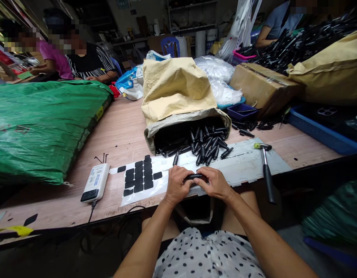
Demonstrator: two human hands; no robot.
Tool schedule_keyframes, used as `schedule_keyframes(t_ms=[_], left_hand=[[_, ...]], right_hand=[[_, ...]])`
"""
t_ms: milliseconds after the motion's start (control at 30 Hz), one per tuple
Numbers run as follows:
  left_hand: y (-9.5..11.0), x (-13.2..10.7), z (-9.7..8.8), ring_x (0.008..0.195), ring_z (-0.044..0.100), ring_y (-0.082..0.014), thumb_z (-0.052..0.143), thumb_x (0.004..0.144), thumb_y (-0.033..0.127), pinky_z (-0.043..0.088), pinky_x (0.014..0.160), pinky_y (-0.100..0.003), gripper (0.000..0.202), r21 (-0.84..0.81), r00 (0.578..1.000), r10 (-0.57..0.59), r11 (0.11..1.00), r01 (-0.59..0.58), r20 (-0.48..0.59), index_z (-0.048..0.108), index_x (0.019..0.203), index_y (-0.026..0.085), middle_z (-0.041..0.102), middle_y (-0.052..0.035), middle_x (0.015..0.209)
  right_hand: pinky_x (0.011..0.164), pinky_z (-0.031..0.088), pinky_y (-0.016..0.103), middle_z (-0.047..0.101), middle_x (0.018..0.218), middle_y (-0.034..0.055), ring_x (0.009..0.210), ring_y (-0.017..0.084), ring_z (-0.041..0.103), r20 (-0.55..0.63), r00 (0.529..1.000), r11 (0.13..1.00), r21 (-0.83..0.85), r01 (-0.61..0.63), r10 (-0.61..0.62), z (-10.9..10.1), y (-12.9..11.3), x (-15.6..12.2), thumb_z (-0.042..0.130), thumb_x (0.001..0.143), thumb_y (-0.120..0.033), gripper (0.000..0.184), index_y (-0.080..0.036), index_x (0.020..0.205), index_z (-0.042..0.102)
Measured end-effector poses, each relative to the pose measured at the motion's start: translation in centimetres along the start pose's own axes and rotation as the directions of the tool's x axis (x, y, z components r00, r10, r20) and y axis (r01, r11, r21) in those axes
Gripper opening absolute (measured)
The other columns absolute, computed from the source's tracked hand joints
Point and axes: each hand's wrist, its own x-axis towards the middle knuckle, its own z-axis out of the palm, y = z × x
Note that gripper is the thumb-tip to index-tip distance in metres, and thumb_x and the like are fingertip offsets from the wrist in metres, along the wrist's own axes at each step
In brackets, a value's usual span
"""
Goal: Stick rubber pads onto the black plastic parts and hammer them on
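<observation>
Between my two hands, just over the table's front edge, lies a short black tube-shaped part (193, 176). My left hand (178, 183) is closed on its left end, and my right hand (213, 183) pinches the right end. Just beyond my fingers, one similar black part (175, 158) rests on the white sheet. A heap of the same black parts (205, 144) spills out of the open mouth of a tan paper sack (178, 87). Left of my hands, black rounded-square stickers (139, 174) sit in rows on a white backing sheet.
A hammer (266, 173) lies at right, its handle overhanging the edge. At left are a white power bank (95, 183) with a cable and a big green sack (45, 131). A blue tray (325, 131) and a cardboard box (261, 87) stand at right. Other people sit across the table.
</observation>
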Motion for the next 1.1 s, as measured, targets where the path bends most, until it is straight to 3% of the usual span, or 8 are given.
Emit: schedule_keyframes(t_ms=[300, 467, 600, 700, 833, 967, 1033, 1100], left_hand=[[-0.4, 0.1, 0.3, 0.087, 0.056, -0.0233, 0.074, 0.082, 0.022, 0.039, 0.085, -0.042, 0.012, 0.007, 0.998, 0.045, 0.999, -0.046, 0.036, 0.076, 0.094, 0.021, 0.073, -0.0025, 0.08], [0.8, -0.5, -0.3, 0.087, 0.056, -0.0239, 0.07, 0.085, 0.022, 0.041, 0.084, -0.041, 0.013, 0.035, 0.998, 0.043, 0.998, -0.045, 0.037, 0.075, 0.097, 0.022, 0.071, -0.0039, 0.082], [3.1, -3.8, -0.5, 0.08, 0.059, -0.0217, 0.061, 0.092, 0.024, 0.045, 0.072, -0.035, 0.014, 0.021, 0.98, 0.102, 0.994, -0.107, 0.169, 0.071, 0.1, 0.02, 0.067, -0.0065, 0.083], [4.2, -7.1, 0.2, 0.073, 0.061, -0.0195, 0.06, 0.093, 0.026, 0.047, 0.064, -0.031, 0.015, -0.014, 0.954, 0.102, 0.995, -0.102, 0.282, 0.07, 0.103, 0.021, 0.066, -0.0055, 0.079], [3.7, -9.8, 2.1, 0.079, 0.069, -0.0212, 0.064, 0.089, 0.022, 0.051, 0.068, -0.03, 0.014, 0.097, 0.938, -0.1, 0.993, 0.072, 0.333, 0.069, 0.102, 0.023, 0.071, -0.0052, 0.087], [3.6, -9.7, 2.8, 0.08, 0.072, -0.0239, 0.068, 0.088, 0.025, 0.052, 0.068, -0.032, 0.019, 0.193, 0.887, -0.253, 0.963, 0.19, 0.388, 0.068, 0.107, 0.024, 0.074, -0.0046, 0.091], [4.0, -8.9, 2.2, 0.079, 0.071, -0.0229, 0.069, 0.088, 0.026, 0.052, 0.068, -0.031, 0.022, 0.138, 0.904, -0.198, 0.978, 0.157, 0.379, 0.068, 0.109, 0.024, 0.074, -0.0038, 0.09], [4.2, -7.3, 1.0, 0.081, 0.07, -0.0208, 0.064, 0.092, 0.026, 0.054, 0.072, -0.031, 0.017, 0.055, 0.954, -0.103, 0.994, 0.091, 0.283, 0.069, 0.108, 0.024, 0.074, -0.0037, 0.09]], right_hand=[[0.068, 0.038, 0.03, 0.055, 0.071, 0.0017, 0.071, 0.016, 0.049, -0.014, 0.997, 0.996, -0.025, 0.08, -0.081, 0.0, 0.3, 0.2, 0.053, 0.097, -0.03, 0.027, -0.021, 0.072, 0.053], [0.066, 0.041, 0.029, 0.058, 0.077, 0.002, 0.07, 0.016, 0.052, -0.071, 0.997, 0.981, 0.193, 0.022, -0.008, -0.5, 0.0, -0.3, 0.057, 0.095, -0.035, 0.017, -0.02, 0.088, 0.062], [0.067, 0.046, 0.029, 0.061, 0.089, 0.0054, 0.079, 0.018, 0.057, -0.21, 0.966, 0.916, 0.397, -0.056, 0.15, -0.8, 0.1, -0.8, 0.054, 0.096, -0.044, 0.026, -0.02, 0.103, 0.064], [0.068, 0.047, 0.029, 0.062, 0.09, 0.0052, 0.079, 0.018, 0.058, -0.22, 0.957, 0.895, 0.44, -0.077, 0.191, -0.7, 0.3, -0.9, 0.055, 0.096, -0.045, 0.028, -0.02, 0.101, 0.064], [0.064, 0.046, 0.028, 0.061, 0.086, 0.0037, 0.073, 0.016, 0.055, -0.194, 0.963, 0.895, 0.438, -0.087, 0.189, -0.5, 0.5, -0.8, 0.058, 0.095, -0.044, 0.026, -0.019, 0.098, 0.065], [0.066, 0.046, 0.028, 0.061, 0.088, 0.0042, 0.075, 0.016, 0.056, -0.211, 0.959, 0.895, 0.439, -0.08, 0.189, -0.4, 0.5, -0.8, 0.058, 0.095, -0.042, 0.024, -0.019, 0.097, 0.065], [0.067, 0.047, 0.029, 0.062, 0.088, 0.0046, 0.077, 0.017, 0.058, -0.227, 0.952, 0.888, 0.451, -0.085, 0.207, -0.4, 0.4, -1.0, 0.058, 0.095, -0.042, 0.024, -0.019, 0.098, 0.066], [0.069, 0.048, 0.029, 0.063, 0.087, 0.0046, 0.078, 0.018, 0.058, -0.265, 0.932, 0.885, 0.453, -0.105, 0.247, -0.6, 0.4, -1.2, 0.057, 0.096, -0.042, 0.024, -0.02, 0.098, 0.066]])
